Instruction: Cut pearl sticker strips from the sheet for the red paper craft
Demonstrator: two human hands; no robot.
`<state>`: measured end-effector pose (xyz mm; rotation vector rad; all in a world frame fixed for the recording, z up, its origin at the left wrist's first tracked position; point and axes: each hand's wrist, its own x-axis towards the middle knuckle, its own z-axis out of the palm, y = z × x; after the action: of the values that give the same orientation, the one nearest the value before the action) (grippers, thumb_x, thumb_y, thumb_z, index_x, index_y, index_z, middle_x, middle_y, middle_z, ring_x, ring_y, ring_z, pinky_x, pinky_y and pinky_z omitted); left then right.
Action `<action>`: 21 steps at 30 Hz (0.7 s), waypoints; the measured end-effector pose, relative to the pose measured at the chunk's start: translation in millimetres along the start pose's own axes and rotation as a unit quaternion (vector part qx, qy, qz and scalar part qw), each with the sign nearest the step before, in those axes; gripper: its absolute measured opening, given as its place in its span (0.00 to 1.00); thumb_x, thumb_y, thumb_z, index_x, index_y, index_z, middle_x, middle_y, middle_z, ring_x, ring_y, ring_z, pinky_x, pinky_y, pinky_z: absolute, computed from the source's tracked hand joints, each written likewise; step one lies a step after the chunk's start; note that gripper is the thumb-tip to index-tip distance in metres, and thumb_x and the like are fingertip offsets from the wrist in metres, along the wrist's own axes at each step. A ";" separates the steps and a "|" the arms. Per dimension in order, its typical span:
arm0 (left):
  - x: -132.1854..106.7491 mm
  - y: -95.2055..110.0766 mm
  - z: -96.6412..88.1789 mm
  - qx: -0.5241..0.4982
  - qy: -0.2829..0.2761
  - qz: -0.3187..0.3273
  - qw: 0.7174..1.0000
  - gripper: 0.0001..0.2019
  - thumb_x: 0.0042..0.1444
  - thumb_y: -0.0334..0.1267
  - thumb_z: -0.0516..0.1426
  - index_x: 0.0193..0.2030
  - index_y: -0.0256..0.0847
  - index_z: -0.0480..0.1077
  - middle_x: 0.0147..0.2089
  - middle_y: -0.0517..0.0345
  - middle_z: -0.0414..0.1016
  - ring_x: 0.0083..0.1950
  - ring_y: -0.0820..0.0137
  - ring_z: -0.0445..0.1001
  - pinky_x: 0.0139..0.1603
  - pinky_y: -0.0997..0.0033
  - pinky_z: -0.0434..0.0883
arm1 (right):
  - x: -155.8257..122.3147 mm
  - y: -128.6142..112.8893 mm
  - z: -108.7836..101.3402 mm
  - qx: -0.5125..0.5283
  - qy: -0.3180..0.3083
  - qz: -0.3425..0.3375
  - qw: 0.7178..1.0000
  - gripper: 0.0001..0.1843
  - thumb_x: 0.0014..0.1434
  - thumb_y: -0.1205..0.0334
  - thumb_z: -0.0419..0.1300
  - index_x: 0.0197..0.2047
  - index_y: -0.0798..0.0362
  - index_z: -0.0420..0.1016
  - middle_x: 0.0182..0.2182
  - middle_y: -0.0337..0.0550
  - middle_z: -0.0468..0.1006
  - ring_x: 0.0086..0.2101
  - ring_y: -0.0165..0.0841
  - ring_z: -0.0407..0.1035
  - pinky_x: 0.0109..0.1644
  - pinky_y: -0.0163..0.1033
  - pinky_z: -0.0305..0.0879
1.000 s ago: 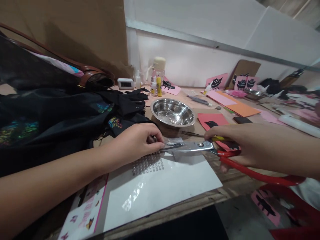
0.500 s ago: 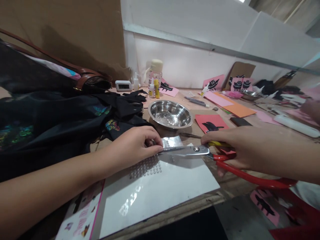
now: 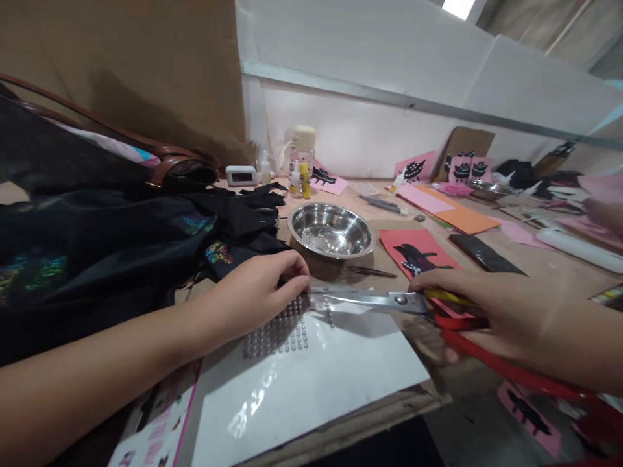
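Note:
My left hand [image 3: 275, 282] is closed in a pinch on the edge of a clear sheet of small pearl beads [image 3: 280, 340]. Rows of pearls show below its fingers, and part of the sheet is hidden under the hand. In my right hand [image 3: 467, 311] are red-handled scissors [image 3: 379, 300], with fingers and thumb through or around the handles. The blades point left, slightly apart, their tips close to my left fingertips at the sheet's edge. Under the sheet lies a large white paper [image 3: 311, 402] with a glossy surface.
A steel bowl [image 3: 331, 230] with small pearls inside stands behind my hands, tweezers [image 3: 372, 270] beside it. A red card [image 3: 418, 250] with a black cutout lies to the right. Black cloth [image 3: 121, 240] covers the left. Glue bottles [image 3: 294, 179] stand at the back.
The scissors and my right hand have moved right and down a little, and the blades have parted. The foil-like strip near the blades has shifted down. My left hand keeps its pinch.

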<state>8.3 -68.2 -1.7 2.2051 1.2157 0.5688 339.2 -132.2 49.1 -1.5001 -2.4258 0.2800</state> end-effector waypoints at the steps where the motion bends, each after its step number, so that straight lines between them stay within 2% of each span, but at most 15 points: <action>1: -0.1 0.4 -1.2 0.011 0.003 -0.001 1.000 0.10 0.65 0.44 0.53 0.39 0.44 0.72 0.33 0.63 0.78 0.31 0.70 0.73 0.32 0.71 0.64 | -4.2 0.6 0.2 0.001 -0.015 -0.008 1.000 0.23 0.54 0.54 0.69 0.54 0.35 0.78 0.37 0.36 0.85 0.30 0.40 0.78 0.26 0.39 0.72; 3: 0.3 -0.1 -3.3 0.007 0.005 -0.005 1.000 0.10 0.64 0.45 0.53 0.38 0.44 0.71 0.35 0.62 0.79 0.32 0.69 0.74 0.32 0.71 0.65 | -10.2 -1.9 1.7 0.012 -0.059 -0.019 0.998 0.26 0.58 0.57 0.66 0.60 0.34 0.72 0.46 0.37 0.83 0.39 0.42 0.79 0.35 0.40 0.76; 5: 1.1 -2.8 -4.4 -0.023 0.001 -0.013 1.000 0.11 0.64 0.47 0.52 0.38 0.44 0.70 0.37 0.61 0.80 0.32 0.68 0.75 0.31 0.71 0.66 | -11.4 -9.1 5.2 0.039 -0.093 -0.019 0.995 0.29 0.60 0.62 0.64 0.63 0.33 0.69 0.53 0.36 0.80 0.46 0.40 0.78 0.45 0.39 0.76; 7: 2.3 -7.8 -4.7 -0.052 -0.008 -0.032 0.998 0.14 0.64 0.50 0.52 0.39 0.43 0.70 0.37 0.59 0.80 0.29 0.69 0.74 0.30 0.71 0.68 | -7.0 -19.2 10.5 0.061 -0.134 -0.024 0.989 0.30 0.58 0.65 0.64 0.62 0.33 0.69 0.54 0.35 0.78 0.49 0.38 0.75 0.50 0.37 0.74; 10: 5.2 -19.3 -3.4 -0.104 -0.017 -0.079 0.991 0.18 0.62 0.56 0.52 0.40 0.42 0.68 0.37 0.57 0.79 0.26 0.69 0.73 0.27 0.70 0.70 | 5.7 -33.3 18.6 0.075 -0.180 -0.050 0.979 0.27 0.60 0.66 0.63 0.61 0.37 0.71 0.52 0.38 0.76 0.49 0.36 0.73 0.52 0.38 0.70; 12: 7.5 -27.6 -1.9 -0.136 -0.017 -0.092 0.986 0.21 0.62 0.59 0.53 0.41 0.41 0.67 0.39 0.55 0.79 0.26 0.70 0.72 0.28 0.69 0.71 | 12.5 -39.8 21.4 0.081 -0.189 -0.066 0.976 0.26 0.61 0.66 0.62 0.62 0.40 0.71 0.49 0.42 0.76 0.49 0.37 0.72 0.53 0.40 0.69; 15: 9.9 -35.1 -0.1 -0.192 -0.016 -0.113 0.975 0.22 0.60 0.61 0.55 0.41 0.41 0.67 0.37 0.55 0.78 0.30 0.68 0.72 0.28 0.70 0.71 | 15.3 -42.4 16.8 0.104 -0.197 -0.073 0.972 0.27 0.63 0.66 0.61 0.65 0.43 0.69 0.52 0.46 0.74 0.51 0.38 0.71 0.56 0.42 0.68; 18: 10.1 -34.6 0.2 -0.231 -0.011 -0.126 0.965 0.23 0.57 0.62 0.56 0.39 0.41 0.67 0.36 0.54 0.78 0.34 0.66 0.71 0.27 0.72 0.70 | 17.7 -24.8 -1.4 0.137 -0.152 -0.073 0.976 0.21 0.64 0.65 0.60 0.60 0.45 0.74 0.56 0.46 0.74 0.54 0.37 0.70 0.59 0.41 0.67; 19: 10.0 -33.4 0.1 -0.240 -0.012 -0.130 0.962 0.23 0.57 0.62 0.57 0.39 0.41 0.67 0.36 0.53 0.78 0.34 0.66 0.71 0.27 0.73 0.69 | 21.2 -12.5 -9.7 0.138 -0.122 -0.062 0.981 0.19 0.65 0.64 0.59 0.58 0.45 0.75 0.56 0.45 0.75 0.55 0.37 0.71 0.60 0.42 0.66; 20: 9.8 -32.3 -0.2 -0.249 -0.014 -0.134 0.959 0.23 0.56 0.62 0.57 0.38 0.41 0.67 0.36 0.53 0.78 0.35 0.65 0.70 0.27 0.73 0.69 | 26.5 3.0 -18.3 0.126 -0.059 -0.039 0.990 0.18 0.66 0.62 0.58 0.58 0.45 0.75 0.55 0.44 0.77 0.53 0.37 0.72 0.59 0.43 0.67; 21: 9.7 -31.4 -0.5 -0.257 -0.016 -0.140 0.956 0.23 0.55 0.63 0.58 0.38 0.41 0.67 0.37 0.53 0.78 0.35 0.65 0.70 0.27 0.73 0.69 | 33.6 20.7 -26.3 0.096 -0.024 -0.011 0.995 0.18 0.66 0.61 0.56 0.59 0.45 0.75 0.54 0.44 0.79 0.52 0.38 0.73 0.59 0.44 0.67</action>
<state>-6.7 -46.0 -20.6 1.5731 1.1756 0.6423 351.2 -92.4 72.0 -1.3967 -2.3736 0.5347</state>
